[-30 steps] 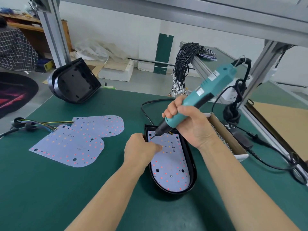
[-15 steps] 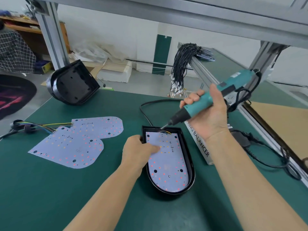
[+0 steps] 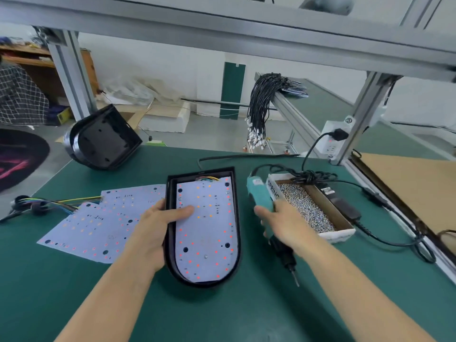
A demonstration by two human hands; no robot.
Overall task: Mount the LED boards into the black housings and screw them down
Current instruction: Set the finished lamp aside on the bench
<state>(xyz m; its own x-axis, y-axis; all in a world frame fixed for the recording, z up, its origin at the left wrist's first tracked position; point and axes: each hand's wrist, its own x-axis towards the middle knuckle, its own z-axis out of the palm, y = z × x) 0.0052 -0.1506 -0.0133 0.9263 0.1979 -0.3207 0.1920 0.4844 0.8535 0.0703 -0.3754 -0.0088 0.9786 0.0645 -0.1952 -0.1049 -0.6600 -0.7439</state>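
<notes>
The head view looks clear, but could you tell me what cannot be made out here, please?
- Electric screwdriver: the middle is hidden under the right hand.
- Housing: left wall partly hidden by the left hand.
- LED board: seated screws too small to count.
- Wire harness: cut off by the left edge.

A green worktop under an aluminium frame; white wall and grey floor beyond, perhaps wooden shelving far left.
</notes>
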